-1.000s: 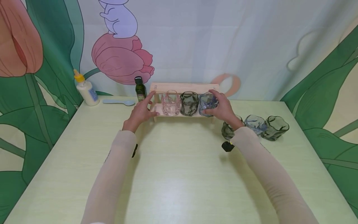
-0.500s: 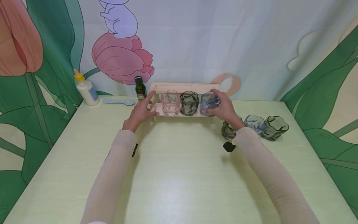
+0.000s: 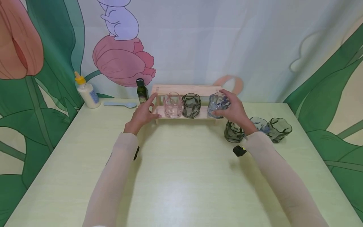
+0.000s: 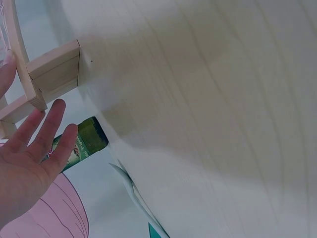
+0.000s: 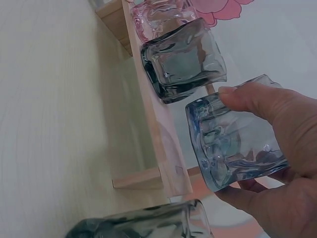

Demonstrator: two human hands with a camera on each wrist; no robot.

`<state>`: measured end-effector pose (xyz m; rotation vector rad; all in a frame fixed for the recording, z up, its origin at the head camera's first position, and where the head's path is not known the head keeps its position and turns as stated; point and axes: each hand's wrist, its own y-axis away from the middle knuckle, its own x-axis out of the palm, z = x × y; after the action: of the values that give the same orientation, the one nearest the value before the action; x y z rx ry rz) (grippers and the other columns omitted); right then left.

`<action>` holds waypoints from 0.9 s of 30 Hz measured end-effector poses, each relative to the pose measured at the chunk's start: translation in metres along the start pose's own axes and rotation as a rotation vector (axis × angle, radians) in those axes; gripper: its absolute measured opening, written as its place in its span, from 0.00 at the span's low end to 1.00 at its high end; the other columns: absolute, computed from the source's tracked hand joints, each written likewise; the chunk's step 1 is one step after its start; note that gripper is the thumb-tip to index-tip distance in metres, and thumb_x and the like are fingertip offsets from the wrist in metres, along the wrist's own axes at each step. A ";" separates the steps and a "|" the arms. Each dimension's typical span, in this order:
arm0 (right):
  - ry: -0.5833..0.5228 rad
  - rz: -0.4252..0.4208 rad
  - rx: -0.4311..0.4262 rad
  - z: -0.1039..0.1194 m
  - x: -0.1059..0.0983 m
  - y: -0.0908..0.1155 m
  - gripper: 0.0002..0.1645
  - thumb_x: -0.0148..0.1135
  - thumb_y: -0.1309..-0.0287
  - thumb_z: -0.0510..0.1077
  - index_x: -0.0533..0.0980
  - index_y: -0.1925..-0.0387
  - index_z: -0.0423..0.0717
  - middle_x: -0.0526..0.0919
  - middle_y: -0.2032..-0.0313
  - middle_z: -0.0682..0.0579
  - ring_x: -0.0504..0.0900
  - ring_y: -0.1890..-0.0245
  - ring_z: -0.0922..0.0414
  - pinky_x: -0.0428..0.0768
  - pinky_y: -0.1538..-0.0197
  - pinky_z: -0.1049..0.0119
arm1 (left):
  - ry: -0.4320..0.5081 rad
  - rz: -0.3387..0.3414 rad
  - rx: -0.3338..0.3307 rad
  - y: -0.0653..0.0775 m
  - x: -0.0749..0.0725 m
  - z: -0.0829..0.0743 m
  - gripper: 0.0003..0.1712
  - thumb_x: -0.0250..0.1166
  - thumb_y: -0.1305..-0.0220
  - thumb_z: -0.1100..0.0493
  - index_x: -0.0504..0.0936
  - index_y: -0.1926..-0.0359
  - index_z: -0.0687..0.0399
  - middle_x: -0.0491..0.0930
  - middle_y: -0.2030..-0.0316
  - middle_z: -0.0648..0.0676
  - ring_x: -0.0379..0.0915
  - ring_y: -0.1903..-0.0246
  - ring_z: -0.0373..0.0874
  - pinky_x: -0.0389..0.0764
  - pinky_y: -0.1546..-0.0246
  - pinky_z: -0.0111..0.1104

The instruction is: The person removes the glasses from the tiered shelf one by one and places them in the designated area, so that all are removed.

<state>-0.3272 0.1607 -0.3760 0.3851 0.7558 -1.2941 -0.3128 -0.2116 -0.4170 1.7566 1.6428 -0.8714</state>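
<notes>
Right of the wooden rack (image 3: pixel 187 90), the right sleeve (image 3: pixel 279 170) partly covers a second blue tumbler (image 3: pixel 259 122); left of it, the head view loses the green bottle's (image 3: pixel 142 94) base behind the left hand (image 3: pixel 142 114), fingers apart at the rack's end. The right hand's (image 3: pixel 237 113) grip, clamped on the first blue tumbler (image 3: pixel 214 106), has shifted it rightward from its smoky neighbour (image 3: pixel 191 106) to the rack's right end. Tumblers: six; three smoky, two blue, one pink (image 3: pixel 173 107).

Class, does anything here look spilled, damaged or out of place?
Nothing looks spilled or damaged. Only the spacing is uneven: on the wooden rack, the pink glass and grey glass stand close together, while the right hand holds the blue glass apart from them at the right end.
</notes>
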 end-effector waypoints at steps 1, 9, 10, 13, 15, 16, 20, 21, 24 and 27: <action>0.000 -0.002 -0.001 -0.001 -0.002 0.002 0.55 0.77 0.50 0.44 0.57 0.24 0.52 0.63 0.30 0.37 0.66 0.34 0.36 0.69 0.38 0.35 | 0.000 -0.001 -0.002 0.000 0.000 0.000 0.57 0.73 0.40 0.57 0.45 0.21 0.30 0.71 0.36 0.63 0.78 0.50 0.60 0.77 0.49 0.54; 0.005 -0.023 0.013 -0.006 -0.019 0.019 0.54 0.76 0.49 0.45 0.58 0.24 0.54 0.60 0.27 0.39 0.62 0.30 0.37 0.67 0.36 0.35 | -0.002 -0.004 -0.001 0.001 0.001 -0.001 0.57 0.73 0.40 0.57 0.45 0.21 0.30 0.71 0.36 0.62 0.78 0.49 0.60 0.76 0.48 0.54; 0.006 -0.025 0.015 -0.006 -0.021 0.021 0.54 0.76 0.49 0.45 0.58 0.24 0.55 0.60 0.27 0.39 0.63 0.31 0.37 0.67 0.37 0.35 | 0.000 -0.003 -0.003 0.001 0.001 -0.001 0.57 0.73 0.40 0.57 0.45 0.21 0.30 0.71 0.36 0.62 0.78 0.49 0.60 0.76 0.48 0.54; 0.009 -0.036 0.019 -0.006 -0.025 0.027 0.54 0.76 0.50 0.45 0.58 0.25 0.56 0.61 0.28 0.38 0.64 0.33 0.37 0.68 0.38 0.35 | 0.002 0.000 -0.010 0.001 0.000 -0.001 0.57 0.73 0.40 0.58 0.45 0.21 0.30 0.71 0.36 0.62 0.77 0.49 0.60 0.76 0.48 0.54; 0.001 -0.043 0.019 -0.005 -0.028 0.031 0.54 0.76 0.50 0.45 0.59 0.25 0.56 0.62 0.29 0.38 0.66 0.34 0.37 0.69 0.40 0.35 | 0.001 0.001 -0.013 0.001 0.000 -0.001 0.57 0.73 0.40 0.58 0.45 0.21 0.30 0.71 0.35 0.62 0.77 0.49 0.60 0.76 0.47 0.54; -0.003 -0.046 0.020 -0.005 -0.029 0.033 0.54 0.76 0.50 0.45 0.59 0.25 0.56 0.63 0.30 0.38 0.66 0.35 0.37 0.70 0.40 0.34 | 0.000 0.002 -0.014 0.001 0.000 -0.001 0.57 0.73 0.40 0.58 0.45 0.21 0.30 0.71 0.35 0.62 0.77 0.49 0.60 0.76 0.47 0.54; -0.011 -0.059 0.011 -0.003 -0.033 0.042 0.54 0.77 0.50 0.45 0.58 0.25 0.54 0.64 0.30 0.38 0.67 0.35 0.37 0.71 0.41 0.34 | -0.006 0.000 -0.018 0.001 0.000 -0.001 0.57 0.73 0.40 0.57 0.45 0.21 0.30 0.71 0.35 0.62 0.78 0.48 0.60 0.75 0.46 0.55; -0.010 -0.058 0.012 -0.003 -0.034 0.044 0.55 0.77 0.50 0.45 0.58 0.24 0.55 0.64 0.30 0.38 0.67 0.35 0.37 0.70 0.40 0.34 | -0.008 -0.001 -0.017 0.001 0.000 -0.001 0.57 0.73 0.40 0.57 0.46 0.21 0.30 0.71 0.36 0.62 0.78 0.48 0.61 0.75 0.46 0.55; -0.001 -0.056 0.009 -0.002 -0.036 0.051 0.56 0.77 0.51 0.45 0.57 0.24 0.54 0.63 0.29 0.37 0.66 0.34 0.36 0.69 0.39 0.33 | -0.011 -0.003 -0.013 0.001 0.001 -0.001 0.57 0.73 0.40 0.57 0.46 0.21 0.31 0.71 0.36 0.62 0.78 0.48 0.61 0.76 0.47 0.55; 0.013 -0.049 -0.001 -0.003 -0.039 0.058 0.56 0.77 0.50 0.45 0.57 0.24 0.52 0.63 0.29 0.37 0.65 0.32 0.36 0.68 0.38 0.33 | -0.012 -0.004 -0.009 0.000 0.002 0.000 0.57 0.73 0.40 0.57 0.46 0.21 0.31 0.71 0.36 0.63 0.78 0.48 0.61 0.76 0.47 0.55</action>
<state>-0.2762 0.2054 -0.3602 0.3767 0.7811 -1.3384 -0.3127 -0.2106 -0.4183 1.7389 1.6409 -0.8732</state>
